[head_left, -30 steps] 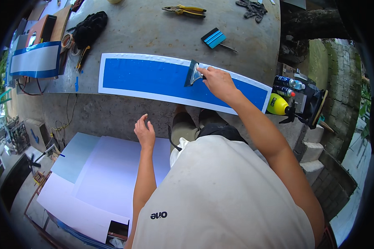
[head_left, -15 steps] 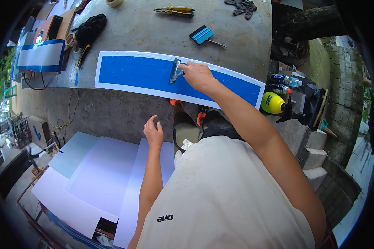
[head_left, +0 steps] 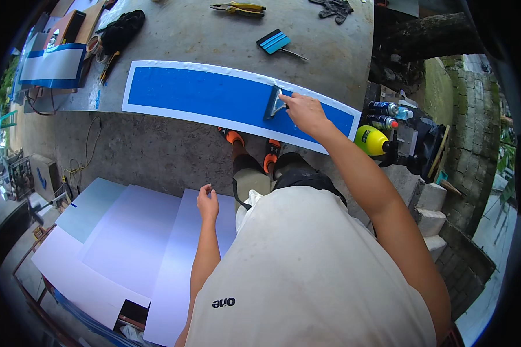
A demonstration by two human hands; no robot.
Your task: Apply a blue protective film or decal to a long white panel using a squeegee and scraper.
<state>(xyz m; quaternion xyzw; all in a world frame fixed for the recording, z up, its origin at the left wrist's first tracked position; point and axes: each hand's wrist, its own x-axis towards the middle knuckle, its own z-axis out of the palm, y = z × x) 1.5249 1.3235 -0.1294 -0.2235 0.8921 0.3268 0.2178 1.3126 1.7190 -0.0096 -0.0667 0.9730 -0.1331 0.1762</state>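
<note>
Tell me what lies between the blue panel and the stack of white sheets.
In the head view, bare concrete floor separates the blue panel from the white sheets, crossed by a thin cord at the left and the person's orange-trimmed shoes nearer the middle.

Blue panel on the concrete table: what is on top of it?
On the blue panel rests a small squeegee, held by the right hand. Nothing else lies on it. The hand hides the tool's upper end and a patch of panel.
</note>
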